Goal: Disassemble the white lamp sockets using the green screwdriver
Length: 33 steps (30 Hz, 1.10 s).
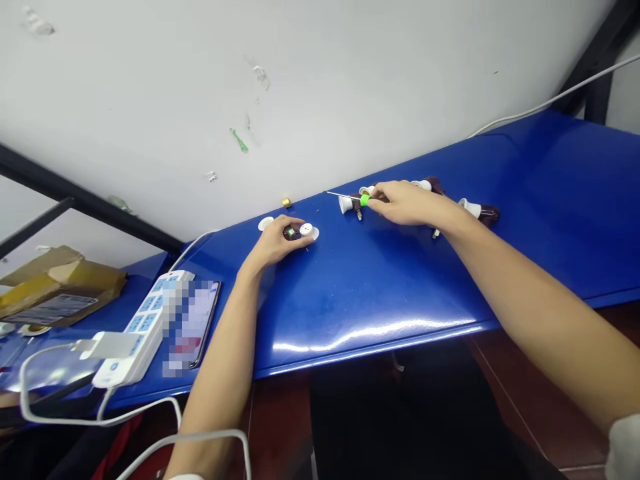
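Note:
My left hand (274, 243) rests on the blue table (380, 293), its fingers curled round a small white round socket part (306, 230) with a dark piece beside it. My right hand (403, 202) is closed on a thin screwdriver with a green collar (364, 199), whose metal shaft points left over the table. Just below the tool tip lies a white and dark brown lamp holder (350, 205). A white disc (265, 223) lies left of my left hand, and a small brass piece (286, 201) sits near the wall.
More brown and white lamp holders (477, 212) lie behind my right wrist. A white power strip (143, 327) with cables and a phone (193, 323) lie at the table's left end, with a cardboard box (55, 287) further left. A white wall (300, 87) backs the table.

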Tool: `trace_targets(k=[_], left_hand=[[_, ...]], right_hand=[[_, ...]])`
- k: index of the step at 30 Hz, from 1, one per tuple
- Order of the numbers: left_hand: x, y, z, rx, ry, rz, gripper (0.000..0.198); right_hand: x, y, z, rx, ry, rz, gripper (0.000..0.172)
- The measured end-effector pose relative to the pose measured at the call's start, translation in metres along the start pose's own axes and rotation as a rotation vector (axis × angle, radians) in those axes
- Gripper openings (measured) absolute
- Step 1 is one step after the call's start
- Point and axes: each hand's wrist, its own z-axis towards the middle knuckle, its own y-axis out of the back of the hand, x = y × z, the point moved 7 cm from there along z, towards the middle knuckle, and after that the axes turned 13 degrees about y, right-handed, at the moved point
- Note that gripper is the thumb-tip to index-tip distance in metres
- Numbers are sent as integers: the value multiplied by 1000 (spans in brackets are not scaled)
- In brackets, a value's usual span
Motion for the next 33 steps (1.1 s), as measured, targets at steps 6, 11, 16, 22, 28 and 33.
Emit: trace_targets(k=[6, 11, 16, 22, 28, 33], left_hand=[[2, 55, 63, -328, 131, 175, 36], [7, 51, 109, -307, 278, 346, 12], [21, 43, 109, -315, 391, 340, 21], [30, 36, 112, -284, 439, 231, 25], [21, 32, 112, -272, 421, 230, 14], [-12, 43, 83, -124, 186, 601, 15]], right_hand=[[6, 0, -2, 35, 10, 6, 25], [6, -2, -1, 28, 22, 0, 25], [6, -3, -1, 36, 9, 16, 26], [8, -1, -1, 32, 6, 37, 24], [9, 0, -1, 43, 6, 28, 26], [9, 0, 0, 31, 2, 51, 24]])
